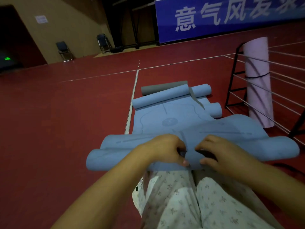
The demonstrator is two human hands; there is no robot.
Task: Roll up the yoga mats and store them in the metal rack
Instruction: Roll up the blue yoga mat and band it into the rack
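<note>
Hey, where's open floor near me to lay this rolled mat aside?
Left of the white floor line, the red floor is bare up to the chairs. Right side is crowded: blue mats, metal rack holding the pink mat. Both hands grip the near mat.

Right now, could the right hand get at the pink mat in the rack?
Probably not without shifting. The right hand is gripping the blue mat close to the knees, while the pink mat stands upright well ahead to the right, behind the rack rails. Nothing lies between them on the floor.
</note>
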